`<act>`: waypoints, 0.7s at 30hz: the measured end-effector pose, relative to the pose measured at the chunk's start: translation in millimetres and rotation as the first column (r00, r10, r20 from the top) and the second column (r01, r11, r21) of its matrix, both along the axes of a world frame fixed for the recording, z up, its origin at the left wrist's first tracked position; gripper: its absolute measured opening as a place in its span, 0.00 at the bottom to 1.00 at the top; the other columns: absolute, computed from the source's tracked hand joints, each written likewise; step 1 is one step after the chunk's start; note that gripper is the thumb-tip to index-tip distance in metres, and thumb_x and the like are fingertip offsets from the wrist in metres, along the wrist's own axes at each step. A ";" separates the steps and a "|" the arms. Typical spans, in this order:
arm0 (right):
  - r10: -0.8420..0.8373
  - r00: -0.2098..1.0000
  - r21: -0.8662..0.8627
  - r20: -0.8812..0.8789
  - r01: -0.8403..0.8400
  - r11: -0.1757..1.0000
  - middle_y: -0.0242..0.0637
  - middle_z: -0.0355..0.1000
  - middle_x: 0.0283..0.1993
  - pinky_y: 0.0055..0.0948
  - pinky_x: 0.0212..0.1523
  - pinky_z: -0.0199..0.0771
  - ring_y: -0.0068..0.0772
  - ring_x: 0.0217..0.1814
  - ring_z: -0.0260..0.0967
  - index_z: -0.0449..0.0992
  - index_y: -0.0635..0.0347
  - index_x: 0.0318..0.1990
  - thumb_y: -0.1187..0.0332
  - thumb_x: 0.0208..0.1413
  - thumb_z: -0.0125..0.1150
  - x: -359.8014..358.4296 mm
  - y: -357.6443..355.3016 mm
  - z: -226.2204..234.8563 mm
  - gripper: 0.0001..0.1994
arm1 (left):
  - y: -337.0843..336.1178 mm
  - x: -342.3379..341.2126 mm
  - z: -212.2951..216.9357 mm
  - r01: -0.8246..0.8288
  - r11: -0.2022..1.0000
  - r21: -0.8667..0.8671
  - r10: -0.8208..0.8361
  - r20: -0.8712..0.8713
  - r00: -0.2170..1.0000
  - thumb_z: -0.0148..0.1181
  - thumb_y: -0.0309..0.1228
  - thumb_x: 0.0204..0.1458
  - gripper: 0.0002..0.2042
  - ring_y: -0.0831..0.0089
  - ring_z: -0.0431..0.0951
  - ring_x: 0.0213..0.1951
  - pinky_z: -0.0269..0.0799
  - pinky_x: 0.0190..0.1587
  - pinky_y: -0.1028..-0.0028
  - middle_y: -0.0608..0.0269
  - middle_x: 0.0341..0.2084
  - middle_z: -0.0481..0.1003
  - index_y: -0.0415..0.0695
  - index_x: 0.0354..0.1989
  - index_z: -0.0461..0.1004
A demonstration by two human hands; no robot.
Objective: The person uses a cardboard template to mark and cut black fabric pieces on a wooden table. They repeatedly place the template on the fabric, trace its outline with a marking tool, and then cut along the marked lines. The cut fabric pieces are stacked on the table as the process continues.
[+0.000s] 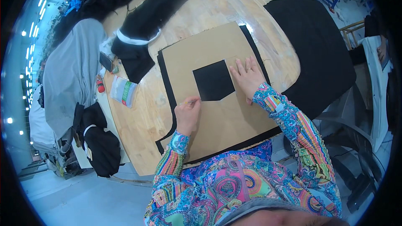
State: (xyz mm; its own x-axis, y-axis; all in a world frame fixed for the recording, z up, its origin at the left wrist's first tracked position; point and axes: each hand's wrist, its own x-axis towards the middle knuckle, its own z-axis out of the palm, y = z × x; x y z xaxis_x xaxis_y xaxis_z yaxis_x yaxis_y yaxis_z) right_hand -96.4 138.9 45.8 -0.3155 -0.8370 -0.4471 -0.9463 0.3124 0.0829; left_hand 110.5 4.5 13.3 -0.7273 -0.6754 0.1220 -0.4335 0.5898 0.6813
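A brown cardboard template [217, 129] lies flat on a larger black fabric panel [168, 88], whose edges show around it. In the middle of the template is a pocket-shaped black area [214, 80] with a pointed lower edge; it looks like a cut-out with the fabric showing through. My left hand [187, 115] is closed in a pinch at this area's lower left corner. Something small and thin is between the fingertips, too small to name. My right hand [250, 77] lies flat with fingers spread on the cardboard, just right of the black area.
Another black fabric panel [318, 54] hangs over the wooden table's [222, 0] right edge. Black fabric bundles [153, 14] tied with white strips, a plastic packet [123, 90] and a red item [100, 83] are at left. A grey cloth [75, 75] covers something beyond; a chair [356, 146] stands right.
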 end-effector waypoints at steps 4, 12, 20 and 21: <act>-0.007 1.000 -0.008 0.002 0.007 1.000 0.53 0.44 0.69 0.54 0.68 0.22 0.63 0.69 0.42 0.46 0.58 0.66 0.58 0.16 0.81 -0.7 0.7 -0.4 0.63 | 1.4 2.1 -1.1 0.026 0.999 -0.033 -0.026 0.009 1.000 0.58 0.30 0.47 0.05 0.61 0.77 0.21 0.70 0.24 0.70 0.55 0.17 0.74 0.43 0.27 0.76; -0.005 1.000 -0.022 0.002 0.005 1.000 0.53 0.45 0.68 0.53 0.68 0.23 0.63 0.69 0.42 0.46 0.58 0.66 0.59 0.15 0.81 -0.3 0.7 -0.8 0.63 | 1.4 4.3 1.5 0.049 0.998 -0.031 -0.049 0.019 0.999 0.57 0.29 0.47 0.05 0.62 0.78 0.23 0.71 0.26 0.72 0.55 0.19 0.76 0.42 0.27 0.76; -0.013 1.000 -0.016 0.007 0.014 1.000 0.52 0.44 0.69 0.54 0.68 0.23 0.62 0.69 0.42 0.46 0.57 0.66 0.59 0.17 0.81 -0.6 0.9 0.2 0.63 | 30.3 -10.1 2.1 -0.024 0.903 0.429 0.077 -0.107 0.991 0.59 0.28 0.50 0.05 0.83 0.75 0.23 0.69 0.27 0.79 0.64 0.19 0.77 0.40 0.32 0.76; -0.008 1.000 -0.024 0.009 0.009 1.000 0.52 0.44 0.69 0.54 0.68 0.23 0.62 0.69 0.42 0.46 0.57 0.66 0.59 0.17 0.81 0.0 0.0 -0.5 0.63 | 31.4 -11.5 -2.1 -0.011 0.894 0.448 0.055 -0.085 0.995 0.59 0.28 0.50 0.05 0.83 0.75 0.23 0.70 0.27 0.80 0.65 0.19 0.77 0.40 0.32 0.76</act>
